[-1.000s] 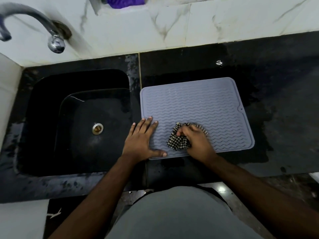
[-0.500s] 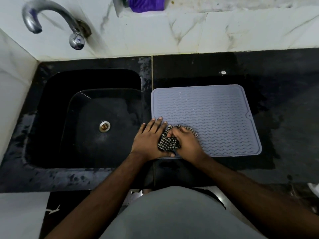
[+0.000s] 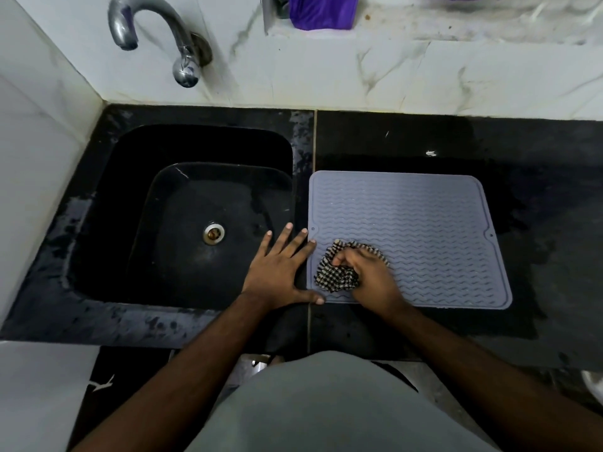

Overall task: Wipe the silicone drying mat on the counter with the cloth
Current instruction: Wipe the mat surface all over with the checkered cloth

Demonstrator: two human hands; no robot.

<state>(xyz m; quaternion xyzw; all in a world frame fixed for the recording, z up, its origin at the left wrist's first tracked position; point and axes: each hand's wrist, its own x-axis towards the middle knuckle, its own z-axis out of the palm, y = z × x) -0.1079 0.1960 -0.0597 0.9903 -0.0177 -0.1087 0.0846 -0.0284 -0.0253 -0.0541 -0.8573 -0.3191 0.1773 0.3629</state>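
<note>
Left hand [image 3: 281,272]: flat, fingers straight and spread, palm down on the dark surface [image 3: 538,223] between sink and mat; index and middle fingertips touch the mat's left edge, thumb tip lies at its near-left corner; it holds nothing. Right hand [image 3: 367,276]: fingers curled round a bunched black-and-white checked cloth [image 3: 336,275], pressing it onto the mat. Mat [image 3: 424,223]: grey, wavy ridges, rounded corners, lying flat on the surface, at 3 o'clock from the sink. Cloth sits in the mat's near-left area, roughly 7 o'clock from the mat's centre, just inside the left rim; part of it sticks out at 10 o'clock from the right hand. Sink [image 3: 137,190]: black, rectangular, metal drain [image 3: 213,233] near its middle. Tap [image 3: 156,31]: metal, curved, fixed to the white marbled wall [image 3: 424,70] at 12 o'clock from the sink. Purple item [image 3: 321,11] on the ledge at top, only partly in view. Surface around the mat looks darker, possibly wet. Small white speck [image 3: 430,153] on the surface at 12 o'clock from the mat.
</note>
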